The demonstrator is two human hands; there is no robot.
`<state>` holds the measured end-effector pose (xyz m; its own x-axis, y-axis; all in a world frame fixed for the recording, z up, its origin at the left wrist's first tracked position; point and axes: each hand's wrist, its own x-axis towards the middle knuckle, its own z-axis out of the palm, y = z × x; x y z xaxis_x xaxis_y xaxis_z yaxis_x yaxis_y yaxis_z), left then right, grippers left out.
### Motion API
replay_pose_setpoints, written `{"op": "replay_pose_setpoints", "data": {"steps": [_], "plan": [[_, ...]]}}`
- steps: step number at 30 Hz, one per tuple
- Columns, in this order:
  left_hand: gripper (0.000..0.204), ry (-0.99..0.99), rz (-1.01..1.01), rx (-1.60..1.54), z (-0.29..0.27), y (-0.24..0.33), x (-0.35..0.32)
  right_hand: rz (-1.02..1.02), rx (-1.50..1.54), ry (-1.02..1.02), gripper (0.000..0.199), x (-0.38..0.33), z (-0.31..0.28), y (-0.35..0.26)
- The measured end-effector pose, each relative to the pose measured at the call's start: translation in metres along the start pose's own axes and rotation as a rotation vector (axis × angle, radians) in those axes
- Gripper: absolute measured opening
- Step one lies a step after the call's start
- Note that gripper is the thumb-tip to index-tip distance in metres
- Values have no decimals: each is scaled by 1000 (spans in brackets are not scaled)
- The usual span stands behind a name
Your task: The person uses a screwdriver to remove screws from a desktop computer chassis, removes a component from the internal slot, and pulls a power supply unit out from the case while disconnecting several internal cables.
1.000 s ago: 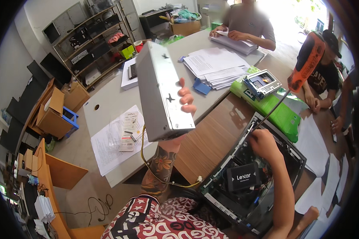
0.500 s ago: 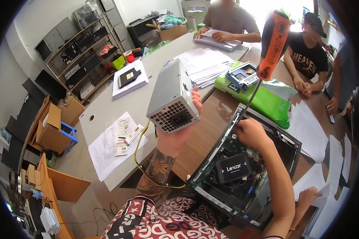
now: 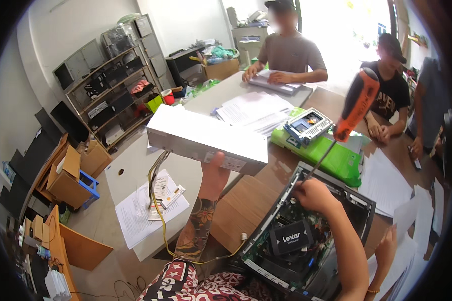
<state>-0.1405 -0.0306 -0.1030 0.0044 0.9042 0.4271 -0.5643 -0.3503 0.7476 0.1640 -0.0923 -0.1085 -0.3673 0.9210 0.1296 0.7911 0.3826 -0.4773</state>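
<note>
My left hand (image 3: 213, 173) grips a silver computer power supply (image 3: 208, 133) from below, its thumb on the labelled side; the other fingers are hidden. The unit is held up over the grey table. A bundle of yellow and dark cables (image 3: 164, 220) hangs from its left end. My right hand (image 3: 317, 194) is closed around the lower shaft of an orange-and-black screwdriver (image 3: 357, 105), whose handle points up. This hand sits at the far edge of an open computer case (image 3: 266, 273). Inside the case lies a black solid-state drive (image 3: 291, 237).
Beyond the case, a metal drive bracket (image 3: 309, 125) rests on a green package (image 3: 331, 161). Paper stacks (image 3: 258, 111) and a sheet with small packets (image 3: 130, 220) lie on the tables. Several people stand or sit around; a co-worker's hand (image 3: 386, 246) holds paper at right.
The power supply has turned from showing its vented socket end to showing a long side, with its cables now hanging at left. The screwdriver handle appears lower, tilted further right.
</note>
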Motion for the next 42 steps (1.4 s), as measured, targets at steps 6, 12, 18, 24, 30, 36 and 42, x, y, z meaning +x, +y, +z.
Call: {"op": "replay_pose_setpoints", "data": {"steps": [6,12,18,24,30,36,42], "plan": [[44,-88,335,843,-20,21,15,107,93,-63,18,-1,-9,-3],[53,-23,24,-53,-62,-3,34,96,38,-36,20,1,-11,-5],[54,19,916,756,14,13,35,64,58,-16,17,0,-8,9],[63,-128,426,1505,-62,-9,21,2,68,12,18,9,-3,3],[53,46,218,1054,-13,25,-8,-13,203,15,19,6,-12,-13],[45,-3,127,1027,27,13,-27,108,204,-33,20,-2,-14,0],[49,-17,285,861,10,-18,-21,128,382,32,22,0,-56,-9]]}}
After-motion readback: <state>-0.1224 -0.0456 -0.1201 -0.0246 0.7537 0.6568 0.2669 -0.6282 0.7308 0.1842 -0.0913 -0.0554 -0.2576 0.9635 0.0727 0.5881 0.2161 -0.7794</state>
